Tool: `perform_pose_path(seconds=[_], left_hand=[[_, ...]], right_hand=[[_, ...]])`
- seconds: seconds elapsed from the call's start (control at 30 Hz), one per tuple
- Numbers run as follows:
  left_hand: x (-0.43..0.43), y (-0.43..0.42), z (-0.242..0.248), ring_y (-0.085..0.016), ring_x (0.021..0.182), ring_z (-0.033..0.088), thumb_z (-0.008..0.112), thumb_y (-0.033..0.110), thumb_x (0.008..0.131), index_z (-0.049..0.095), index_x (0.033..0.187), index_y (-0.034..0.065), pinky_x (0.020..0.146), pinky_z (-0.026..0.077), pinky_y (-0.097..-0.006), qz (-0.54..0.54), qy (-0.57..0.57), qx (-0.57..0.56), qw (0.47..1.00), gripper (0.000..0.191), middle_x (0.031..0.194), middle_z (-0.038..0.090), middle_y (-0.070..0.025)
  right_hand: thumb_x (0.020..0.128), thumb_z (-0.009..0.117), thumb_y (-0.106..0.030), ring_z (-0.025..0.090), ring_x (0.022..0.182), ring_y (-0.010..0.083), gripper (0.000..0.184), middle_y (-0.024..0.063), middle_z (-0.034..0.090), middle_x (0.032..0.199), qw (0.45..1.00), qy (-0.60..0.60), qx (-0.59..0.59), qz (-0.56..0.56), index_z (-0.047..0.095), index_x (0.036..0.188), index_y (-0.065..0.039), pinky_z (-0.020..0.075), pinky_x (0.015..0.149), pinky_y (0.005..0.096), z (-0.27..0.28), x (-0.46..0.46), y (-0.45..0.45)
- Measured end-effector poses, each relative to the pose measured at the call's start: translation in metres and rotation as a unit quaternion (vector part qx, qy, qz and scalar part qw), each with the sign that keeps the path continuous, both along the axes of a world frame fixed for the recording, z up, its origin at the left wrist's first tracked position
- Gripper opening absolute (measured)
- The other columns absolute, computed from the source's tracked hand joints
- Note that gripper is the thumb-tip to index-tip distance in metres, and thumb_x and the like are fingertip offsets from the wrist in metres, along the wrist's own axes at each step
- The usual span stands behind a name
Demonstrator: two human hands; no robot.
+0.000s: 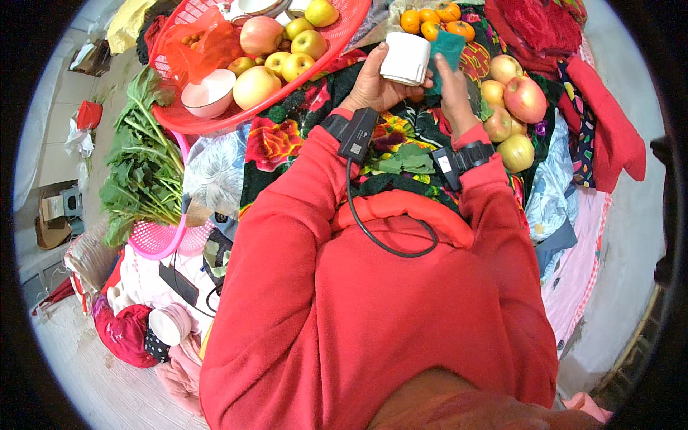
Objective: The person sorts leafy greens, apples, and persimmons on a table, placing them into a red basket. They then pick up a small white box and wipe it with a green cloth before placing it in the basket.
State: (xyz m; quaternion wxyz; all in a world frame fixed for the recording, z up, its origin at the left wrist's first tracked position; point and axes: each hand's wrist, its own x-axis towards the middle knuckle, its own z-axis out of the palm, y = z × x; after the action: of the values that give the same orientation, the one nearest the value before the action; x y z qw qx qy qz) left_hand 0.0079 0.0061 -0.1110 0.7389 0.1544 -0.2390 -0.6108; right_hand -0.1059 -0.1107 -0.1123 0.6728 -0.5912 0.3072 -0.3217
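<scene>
My left hand (376, 80) grips a white ceramic cup (404, 58), its thumb on the left side and fingertips showing at the lower right. Just right of the cup, my right hand (454, 91) holds a green cloth or scouring pad (448, 49), thumb laid over it. Whether the pad touches the cup is not plain. Both hands are above a dark floral blanket (274, 142). Green leaves (404, 159) lie on the blanket between my wrists. Orange persimmons (429, 21) sit just beyond the cup. Apples (524, 99) are grouped to the right of my right hand.
At the upper left, a red plastic basket (204, 127) holds apples, a pink-white bowl (208, 94), a red plastic bag (199, 43) and dishes. Leafy greens (142, 166) rest over a pink basket (156, 239). Stacked white bowls (170, 324) stand lower left; red clothing (602, 123) lies right.
</scene>
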Motion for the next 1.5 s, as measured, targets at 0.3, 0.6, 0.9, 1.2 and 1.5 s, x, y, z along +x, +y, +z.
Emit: perform_pose_path(seconds=[0.3, 0.6, 0.9, 1.2, 1.5], left_hand=[[-0.012, -0.003, -0.003, -0.028, 0.098, 0.059, 0.042, 0.061, 0.085, 0.041, 0.130, 0.0133, 0.079, 0.050, -0.0439, 0.059, 0.027, -0.007, 0.998, 0.066, 0.116, 0.057, -0.0098], [-0.012, -0.002, -0.005, -0.021, 0.103, 0.054, 0.053, 0.034, 0.089, 0.040, 0.127, 0.0107, 0.089, 0.046, -0.0428, 0.071, -0.024, 0.031, 0.997, 0.046, 0.115, 0.053, -0.0055], [-0.010, -0.003, 0.003, -0.023, 0.115, 0.048, 0.061, 0.030, 0.083, 0.035, 0.132, 0.0104, 0.094, 0.042, -0.0474, 0.115, -0.086, 0.017, 0.989, 0.058, 0.125, 0.047, -0.0073], [-0.015, -0.004, -0.003, -0.022, 0.112, 0.052, 0.057, 0.032, 0.086, 0.043, 0.126, 0.0062, 0.095, 0.041, -0.0445, 0.075, -0.025, 0.010, 0.997, 0.050, 0.120, 0.054, -0.0088], [-0.011, 0.002, -0.009, -0.021, 0.104, 0.054, 0.054, 0.037, 0.087, 0.046, 0.123, 0.0077, 0.088, 0.045, -0.0402, 0.059, 0.002, 0.030, 0.998, 0.047, 0.114, 0.056, -0.0074]], right_hand=[[0.083, 0.062, -0.029, 0.051, 0.108, 0.0233, 0.053, 0.0137, 0.051, 0.120, 0.936, 0.013, -0.344, 0.070, 0.043, 0.126, -0.004, 0.0409, 0.091, 0.0333, 0.063, -0.032, 0.027], [0.083, 0.059, -0.038, 0.045, 0.118, 0.0332, 0.059, 0.0186, 0.044, 0.128, 0.867, 0.040, -0.493, 0.063, 0.043, 0.129, -0.005, 0.0369, 0.097, 0.0382, 0.049, 0.002, 0.022], [0.087, 0.054, -0.047, 0.055, 0.087, 0.0133, 0.050, 0.0032, 0.060, 0.095, 0.997, -0.030, -0.057, 0.052, 0.057, 0.109, -0.002, 0.0442, 0.077, 0.0278, 0.015, -0.002, 0.005], [0.086, 0.055, -0.045, 0.054, 0.092, 0.0153, 0.052, 0.0060, 0.058, 0.104, 0.975, -0.005, -0.218, 0.035, 0.051, 0.115, -0.002, 0.0444, 0.079, 0.0304, 0.054, -0.026, 0.015], [0.082, 0.053, -0.052, 0.035, 0.125, 0.0353, 0.062, 0.0143, 0.041, 0.133, 0.777, 0.084, -0.623, 0.038, 0.046, 0.129, -0.011, 0.0224, 0.103, 0.0480, 0.060, 0.004, 0.029]])
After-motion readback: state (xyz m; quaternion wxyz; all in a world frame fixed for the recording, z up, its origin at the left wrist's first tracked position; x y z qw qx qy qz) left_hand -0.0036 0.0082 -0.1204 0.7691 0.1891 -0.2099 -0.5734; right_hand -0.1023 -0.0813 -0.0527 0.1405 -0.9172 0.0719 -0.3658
